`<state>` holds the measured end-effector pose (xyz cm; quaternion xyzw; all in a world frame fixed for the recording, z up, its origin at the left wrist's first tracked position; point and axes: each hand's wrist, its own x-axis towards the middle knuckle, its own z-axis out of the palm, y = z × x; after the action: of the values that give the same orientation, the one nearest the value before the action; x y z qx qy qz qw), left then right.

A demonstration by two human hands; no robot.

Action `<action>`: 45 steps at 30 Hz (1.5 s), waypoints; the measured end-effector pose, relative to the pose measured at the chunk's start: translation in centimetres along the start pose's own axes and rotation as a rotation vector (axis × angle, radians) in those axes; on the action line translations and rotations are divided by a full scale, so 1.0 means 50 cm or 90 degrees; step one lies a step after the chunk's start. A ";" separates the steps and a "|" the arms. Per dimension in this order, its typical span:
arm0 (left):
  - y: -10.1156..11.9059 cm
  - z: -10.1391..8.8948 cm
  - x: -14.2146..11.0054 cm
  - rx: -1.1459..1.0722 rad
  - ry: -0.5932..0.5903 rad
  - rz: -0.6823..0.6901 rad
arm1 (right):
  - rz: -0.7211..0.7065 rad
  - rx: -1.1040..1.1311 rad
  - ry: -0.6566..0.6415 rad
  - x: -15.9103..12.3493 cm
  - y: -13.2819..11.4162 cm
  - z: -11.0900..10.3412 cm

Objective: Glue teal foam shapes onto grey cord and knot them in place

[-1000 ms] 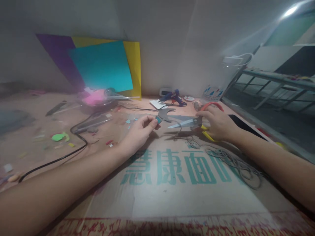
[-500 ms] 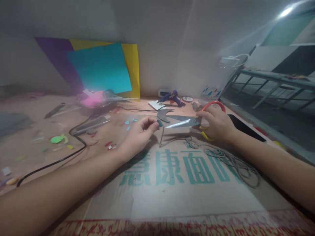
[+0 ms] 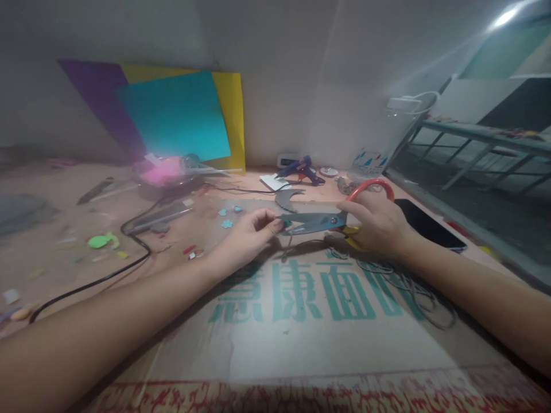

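Pinched between the thumb and forefinger of my left hand (image 3: 252, 232) is a small dark green piece (image 3: 286, 223), mostly hidden by the fingertips. A thin grey cord (image 3: 288, 246) hangs just below it and runs right into loose loops on the cardboard. My right hand (image 3: 379, 223) grips scissors (image 3: 318, 220) with red and yellow handles. Their blades point left, slightly apart, with the tips at the green piece; whether they touch it I cannot tell. Behind the blades lies a grey crescent shape (image 3: 287, 201).
Printed cardboard (image 3: 275, 350) covers the table's front. At the back stand a glue gun (image 3: 297, 167), a clear cup (image 3: 368, 163) and coloured sheets (image 3: 176, 120). A phone (image 3: 426, 223) lies beyond my right wrist. Small cut pieces (image 3: 226, 223) and a black cable (image 3: 99, 281) lie leftward.
The scissors have moved left, bringing their tips from a short gap away up to the green piece. My left hand has barely shifted.
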<state>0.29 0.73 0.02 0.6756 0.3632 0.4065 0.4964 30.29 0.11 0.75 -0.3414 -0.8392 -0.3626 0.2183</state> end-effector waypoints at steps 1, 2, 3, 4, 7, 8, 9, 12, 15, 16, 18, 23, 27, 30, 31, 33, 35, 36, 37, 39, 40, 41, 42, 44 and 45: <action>0.002 0.001 0.000 -0.002 0.001 -0.002 | -0.004 0.000 0.000 0.000 -0.001 -0.001; 0.004 0.001 -0.001 -0.003 0.003 -0.003 | -0.009 -0.003 0.002 0.000 -0.002 -0.001; 0.006 0.002 -0.001 -0.001 0.006 -0.005 | -0.014 -0.005 0.005 0.000 -0.002 -0.001; 0.008 0.002 -0.001 0.003 0.008 -0.008 | -0.017 -0.006 0.006 0.000 -0.002 -0.002; 0.010 0.004 -0.002 0.003 0.011 -0.023 | -0.022 -0.008 0.014 -0.002 -0.001 -0.002; 0.010 0.004 -0.002 -0.003 0.009 -0.030 | -0.020 -0.007 0.012 -0.003 0.000 -0.002; 0.008 0.005 -0.003 -0.012 0.005 -0.037 | -0.018 -0.007 0.008 -0.004 0.000 -0.001; 0.001 0.005 -0.004 -0.041 -0.005 -0.054 | -0.011 -0.008 -0.009 -0.009 0.003 0.002; -0.004 0.004 -0.005 -0.056 -0.008 -0.049 | -0.008 -0.002 -0.010 -0.012 0.004 0.002; -0.004 0.004 -0.004 -0.056 -0.006 -0.041 | -0.006 0.002 -0.007 -0.011 0.003 0.000; -0.005 0.004 -0.003 -0.050 0.001 -0.021 | -0.004 0.004 0.000 -0.007 0.002 -0.004; -0.009 0.002 0.002 -0.036 0.006 -0.003 | -0.006 -0.007 0.011 0.005 -0.004 -0.010; -0.018 -0.001 0.004 -0.013 0.016 0.011 | 0.017 0.003 0.038 0.010 -0.005 -0.009; -0.021 -0.002 0.005 -0.021 0.014 0.018 | 0.010 0.014 0.067 0.011 -0.004 -0.008; -0.020 -0.002 0.004 -0.022 0.016 0.020 | 0.004 0.016 0.071 0.011 -0.002 -0.007; -0.016 -0.003 0.003 -0.009 0.029 0.020 | -0.011 0.006 0.075 0.009 0.004 -0.004; -0.011 -0.003 0.001 0.010 0.051 0.022 | -0.028 -0.017 0.074 0.005 0.012 0.001; -0.009 -0.004 0.001 0.021 0.062 0.025 | -0.029 -0.026 0.068 0.002 0.017 0.005; -0.008 -0.005 0.000 0.033 0.072 0.032 | -0.024 -0.032 0.057 -0.002 0.022 0.008; -0.007 -0.007 -0.002 0.065 0.101 0.063 | 0.007 -0.027 0.021 -0.008 0.033 0.016; -0.007 -0.009 -0.004 0.090 0.118 0.082 | 0.029 -0.021 -0.001 -0.009 0.040 0.018; -0.007 -0.010 -0.006 0.123 0.134 0.103 | 0.057 -0.011 -0.024 -0.009 0.047 0.019; -0.006 -0.012 -0.008 0.160 0.148 0.125 | 0.087 0.005 -0.051 -0.008 0.054 0.017; -0.005 -0.015 -0.012 0.236 0.167 0.176 | 0.149 0.071 -0.136 0.000 0.070 0.007; -0.005 -0.016 -0.014 0.269 0.172 0.204 | 0.175 0.126 -0.192 0.006 0.078 -0.003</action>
<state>-0.76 0.45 -0.24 0.7527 0.3915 0.4808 0.2215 32.97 2.08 2.79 -0.4800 -0.8393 -0.1904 0.1703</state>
